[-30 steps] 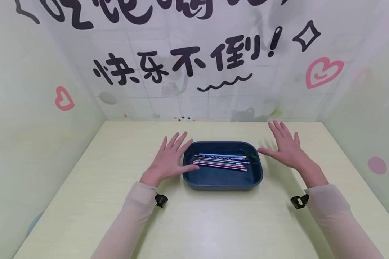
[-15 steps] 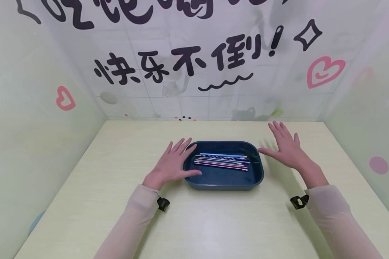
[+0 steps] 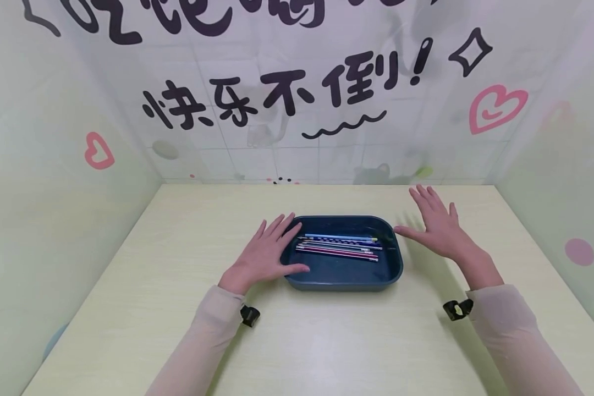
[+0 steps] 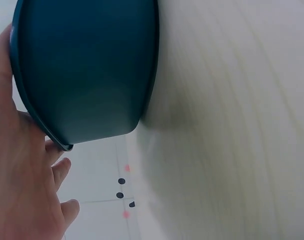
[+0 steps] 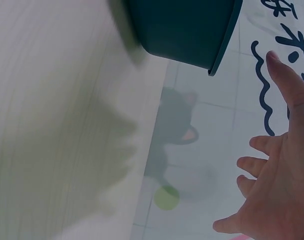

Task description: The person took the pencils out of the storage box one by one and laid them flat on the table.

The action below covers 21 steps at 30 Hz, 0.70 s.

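A dark blue tray [image 3: 341,275] stands on the table with several pencils [image 3: 339,247] lying side by side in it. The left hand [image 3: 262,250], fingers spread, is at the tray's left end, its thumb and index finger over the rim; whether it touches is unclear. In the left wrist view, that hand [image 4: 26,185] is beside the tray's outer wall [image 4: 91,75]. The right hand [image 3: 440,228] is raised, fingers spread, its thumb tip close to the right rim. The right wrist view shows this hand [image 5: 279,185] apart from the tray [image 5: 184,30], holding nothing.
The pale wooden tabletop [image 3: 326,341] is bordered by a back wall [image 3: 297,159] with black lettering and by side walls with pink hearts. Each wrist wears a small black device, one at the left [image 3: 249,315] and one at the right [image 3: 457,309].
The left hand has moved slightly right and toward the person, further over the tray's left rim. The right hand and the pencils have hardly moved.
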### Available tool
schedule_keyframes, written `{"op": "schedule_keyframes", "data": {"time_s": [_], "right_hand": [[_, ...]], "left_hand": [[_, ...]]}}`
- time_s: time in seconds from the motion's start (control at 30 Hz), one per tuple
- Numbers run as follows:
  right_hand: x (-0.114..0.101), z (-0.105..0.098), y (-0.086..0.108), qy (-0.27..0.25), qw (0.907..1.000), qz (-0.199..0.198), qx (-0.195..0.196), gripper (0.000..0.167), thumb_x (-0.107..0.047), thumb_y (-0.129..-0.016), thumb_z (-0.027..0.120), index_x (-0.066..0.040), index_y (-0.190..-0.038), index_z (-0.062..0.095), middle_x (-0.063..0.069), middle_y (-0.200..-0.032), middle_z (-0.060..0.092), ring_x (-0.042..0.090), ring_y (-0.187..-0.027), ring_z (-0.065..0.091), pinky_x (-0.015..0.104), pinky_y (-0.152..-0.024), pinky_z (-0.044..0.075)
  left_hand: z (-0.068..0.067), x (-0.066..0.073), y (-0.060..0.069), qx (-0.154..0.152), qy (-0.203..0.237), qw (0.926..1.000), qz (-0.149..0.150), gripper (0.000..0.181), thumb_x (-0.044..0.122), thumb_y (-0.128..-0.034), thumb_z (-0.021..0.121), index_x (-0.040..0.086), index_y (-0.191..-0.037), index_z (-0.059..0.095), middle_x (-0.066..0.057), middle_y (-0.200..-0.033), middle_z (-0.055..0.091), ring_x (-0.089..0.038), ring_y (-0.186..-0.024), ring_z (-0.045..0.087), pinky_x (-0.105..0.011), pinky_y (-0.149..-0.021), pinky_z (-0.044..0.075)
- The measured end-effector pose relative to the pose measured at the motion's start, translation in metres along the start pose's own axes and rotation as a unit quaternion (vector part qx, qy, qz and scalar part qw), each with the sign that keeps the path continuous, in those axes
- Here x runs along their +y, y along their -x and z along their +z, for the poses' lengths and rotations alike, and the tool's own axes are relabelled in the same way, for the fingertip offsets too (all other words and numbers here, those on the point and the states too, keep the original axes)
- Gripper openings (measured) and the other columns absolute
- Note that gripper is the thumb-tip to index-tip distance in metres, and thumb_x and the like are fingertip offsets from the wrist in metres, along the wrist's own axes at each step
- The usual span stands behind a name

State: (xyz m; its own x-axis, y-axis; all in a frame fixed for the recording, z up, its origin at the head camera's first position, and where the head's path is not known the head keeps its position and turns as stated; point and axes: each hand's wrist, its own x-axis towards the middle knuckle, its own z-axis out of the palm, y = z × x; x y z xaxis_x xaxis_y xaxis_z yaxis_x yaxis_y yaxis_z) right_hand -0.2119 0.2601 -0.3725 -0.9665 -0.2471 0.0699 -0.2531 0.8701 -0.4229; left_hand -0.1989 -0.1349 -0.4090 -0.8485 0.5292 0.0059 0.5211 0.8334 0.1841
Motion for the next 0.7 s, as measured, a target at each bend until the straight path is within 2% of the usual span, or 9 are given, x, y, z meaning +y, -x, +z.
{"op": "schedule_keyframes", "data": {"time_s": [0.27, 0.37, 0.53, 0.7], "right_hand": [[-0.0019, 0.0033, -0.0005, 0.002, 1.0000, -0.005, 0.002, 0.102, -0.057, -0.090, 0.063, -0.007, -0.161, 0.010, 0.021, -0.167, 0.007, 0.039, -0.156, -0.002, 0.080, -0.111, -0.003], [-0.0026, 0.0039, -0.0006, 0.000, 1.0000, -0.006, -0.001, 0.101, -0.057, -0.090, 0.064, -0.006, -0.161, 0.011, 0.021, -0.167, 0.007, 0.039, -0.156, -0.002, 0.080, -0.111, -0.003], [-0.0042, 0.0040, -0.0001, -0.007, 1.0000, -0.006, -0.003, 0.101, -0.057, -0.091, 0.064, -0.007, -0.161, 0.010, 0.021, -0.168, 0.007, 0.039, -0.156, -0.001, 0.079, -0.112, -0.004], [-0.0063, 0.0048, -0.0009, -0.013, 0.9998, -0.010, -0.008, 0.101, -0.056, -0.091, 0.063, -0.008, -0.161, 0.009, 0.021, -0.168, 0.007, 0.040, -0.155, 0.000, 0.077, -0.114, -0.003]], "left_hand": [[-0.0002, 0.0041, 0.0005, -0.006, 0.003, 0.9999, 0.012, 0.122, 0.099, -0.0709, 0.027, 0.017, -0.161, 0.017, -0.008, -0.170, 0.007, -0.026, -0.158, 0.004, -0.054, -0.127, 0.006], [0.0002, 0.0051, 0.0008, -0.013, 0.008, 0.9998, 0.008, 0.123, 0.096, -0.0720, 0.039, 0.015, -0.161, 0.016, -0.007, -0.170, 0.004, -0.025, -0.158, 0.002, -0.053, -0.127, 0.006], [-0.0002, 0.0074, 0.0005, -0.016, 0.020, 0.9997, 0.000, 0.122, 0.080, -0.0732, 0.064, 0.013, -0.161, 0.014, -0.008, -0.170, 0.002, -0.024, -0.158, 0.001, -0.053, -0.127, 0.007], [-0.0022, 0.0082, 0.0012, -0.023, 0.036, 0.9991, 0.000, 0.125, 0.075, -0.0709, 0.072, 0.010, -0.161, 0.014, -0.009, -0.170, 0.001, -0.026, -0.158, 0.001, -0.055, -0.127, 0.008]]}}
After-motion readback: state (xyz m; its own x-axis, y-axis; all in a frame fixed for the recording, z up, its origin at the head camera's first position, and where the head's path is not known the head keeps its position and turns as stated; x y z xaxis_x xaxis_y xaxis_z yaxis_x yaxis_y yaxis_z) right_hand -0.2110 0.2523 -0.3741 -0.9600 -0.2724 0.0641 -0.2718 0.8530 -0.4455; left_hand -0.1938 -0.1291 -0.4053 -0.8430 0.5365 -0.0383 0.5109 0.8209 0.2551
